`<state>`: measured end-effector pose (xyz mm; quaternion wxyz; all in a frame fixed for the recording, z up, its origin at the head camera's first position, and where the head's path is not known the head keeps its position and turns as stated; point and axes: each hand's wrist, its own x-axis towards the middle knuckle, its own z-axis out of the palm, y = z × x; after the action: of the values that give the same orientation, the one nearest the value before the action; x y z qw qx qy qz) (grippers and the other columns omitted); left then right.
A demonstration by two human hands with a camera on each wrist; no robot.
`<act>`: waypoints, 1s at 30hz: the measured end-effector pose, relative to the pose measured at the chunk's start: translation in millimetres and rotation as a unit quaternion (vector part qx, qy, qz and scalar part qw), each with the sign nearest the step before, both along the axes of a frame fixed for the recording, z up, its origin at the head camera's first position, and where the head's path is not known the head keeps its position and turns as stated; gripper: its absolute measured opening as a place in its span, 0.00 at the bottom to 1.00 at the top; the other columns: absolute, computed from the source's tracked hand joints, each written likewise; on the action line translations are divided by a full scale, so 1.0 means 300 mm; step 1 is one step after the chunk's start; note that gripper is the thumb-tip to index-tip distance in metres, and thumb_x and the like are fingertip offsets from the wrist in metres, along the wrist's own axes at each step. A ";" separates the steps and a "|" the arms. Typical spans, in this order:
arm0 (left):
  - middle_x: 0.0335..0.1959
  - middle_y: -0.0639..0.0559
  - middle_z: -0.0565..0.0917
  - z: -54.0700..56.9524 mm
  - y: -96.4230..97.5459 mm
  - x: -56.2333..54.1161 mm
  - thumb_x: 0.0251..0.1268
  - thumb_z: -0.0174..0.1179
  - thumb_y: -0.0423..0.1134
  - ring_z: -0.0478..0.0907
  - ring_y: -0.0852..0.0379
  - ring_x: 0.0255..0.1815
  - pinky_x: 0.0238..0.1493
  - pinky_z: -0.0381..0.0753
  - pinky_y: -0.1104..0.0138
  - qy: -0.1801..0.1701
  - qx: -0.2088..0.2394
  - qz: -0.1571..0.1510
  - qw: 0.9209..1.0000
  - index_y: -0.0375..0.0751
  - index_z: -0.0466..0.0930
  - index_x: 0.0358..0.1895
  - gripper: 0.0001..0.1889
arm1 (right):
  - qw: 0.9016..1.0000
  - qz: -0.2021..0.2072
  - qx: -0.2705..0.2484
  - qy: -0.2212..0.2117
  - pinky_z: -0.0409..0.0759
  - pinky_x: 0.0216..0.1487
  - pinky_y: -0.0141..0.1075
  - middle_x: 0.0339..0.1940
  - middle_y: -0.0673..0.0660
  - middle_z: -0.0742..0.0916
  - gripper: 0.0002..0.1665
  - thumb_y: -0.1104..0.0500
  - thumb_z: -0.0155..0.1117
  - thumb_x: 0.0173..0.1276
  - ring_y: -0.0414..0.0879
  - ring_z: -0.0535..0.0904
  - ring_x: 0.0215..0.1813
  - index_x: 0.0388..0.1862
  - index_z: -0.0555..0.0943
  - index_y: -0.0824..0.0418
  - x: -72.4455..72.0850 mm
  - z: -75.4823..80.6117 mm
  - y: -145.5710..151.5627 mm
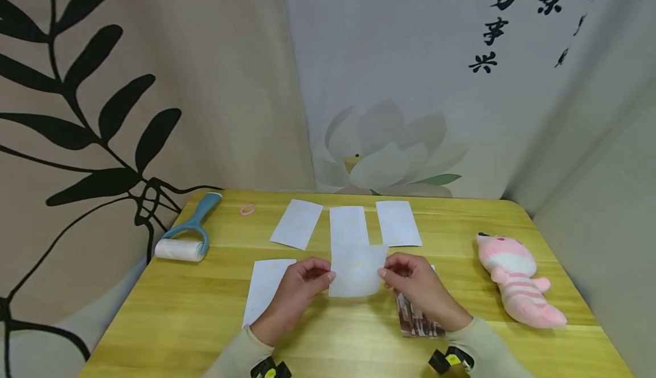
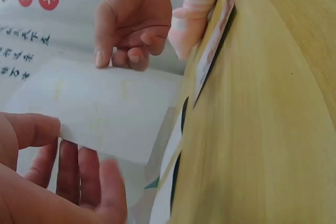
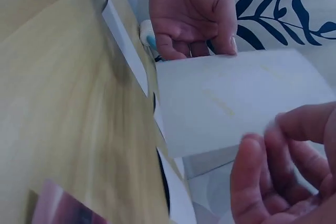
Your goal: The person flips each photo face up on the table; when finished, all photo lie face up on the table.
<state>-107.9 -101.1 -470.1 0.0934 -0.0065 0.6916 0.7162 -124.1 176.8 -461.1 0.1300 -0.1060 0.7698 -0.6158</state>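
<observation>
A: How many cards are you counting?

B: Six that I can make out. One white card (image 1: 357, 278) with faint yellow marks is hovering above the wooden table (image 1: 333, 341), between the two hands. Three are lying behind it: a left back card (image 1: 296, 224), a middle back card (image 1: 349, 221) and a right back card (image 1: 398, 224). A front-left card (image 1: 267, 287) is lying beside the left hand (image 1: 299, 287), and a picture card (image 1: 416, 318) is showing its print beneath the right hand (image 1: 417, 287).

A: What else is around?

B: One lint roller (image 1: 192, 230) and one pink ring (image 1: 247, 209) are lying at the left; one pink plush toy (image 1: 517, 281) is resting at the right.

A: Anything blocking the view?

B: The held card is covering the middle one's near end, and the right hand is hiding part of the picture card.

A: And the grip?

B: Both hands are pinching opposite side edges, thumbs in front, fingers barely parted by the card's thickness.
</observation>
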 end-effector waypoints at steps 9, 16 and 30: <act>0.39 0.52 0.85 0.015 -0.008 0.011 0.72 0.68 0.32 0.84 0.54 0.39 0.48 0.88 0.62 0.055 -0.006 -0.004 0.998 0.33 0.86 0.50 0.09 | 0.999 0.015 -0.011 0.045 0.91 0.40 0.46 0.51 0.62 0.92 0.14 0.59 0.65 0.80 0.44 0.90 0.44 0.57 0.86 0.66 0.013 0.024 0.007; 0.53 0.43 0.87 0.030 -0.005 0.020 0.77 0.61 0.32 0.87 0.58 0.44 0.52 0.89 0.62 0.068 -0.003 0.007 0.998 0.37 0.86 0.56 0.10 | 0.998 -0.007 -0.021 0.065 0.90 0.44 0.44 0.48 0.56 0.93 0.14 0.61 0.61 0.82 0.42 0.89 0.40 0.57 0.87 0.64 0.016 0.034 0.002; 0.47 0.49 0.87 0.014 0.020 0.031 0.69 0.69 0.29 0.88 0.61 0.36 0.34 0.90 0.63 0.043 0.056 0.036 0.997 0.31 0.80 0.53 0.13 | 0.996 -0.047 -0.060 0.048 0.89 0.34 0.40 0.37 0.60 0.90 0.13 0.67 0.69 0.73 0.45 0.86 0.31 0.53 0.80 0.71 0.012 0.000 -0.034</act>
<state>-98.6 -95.2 -465.7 0.0378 0.0050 0.6532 0.7562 -120.6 166.5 -461.3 0.0573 -0.1068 0.7406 -0.6609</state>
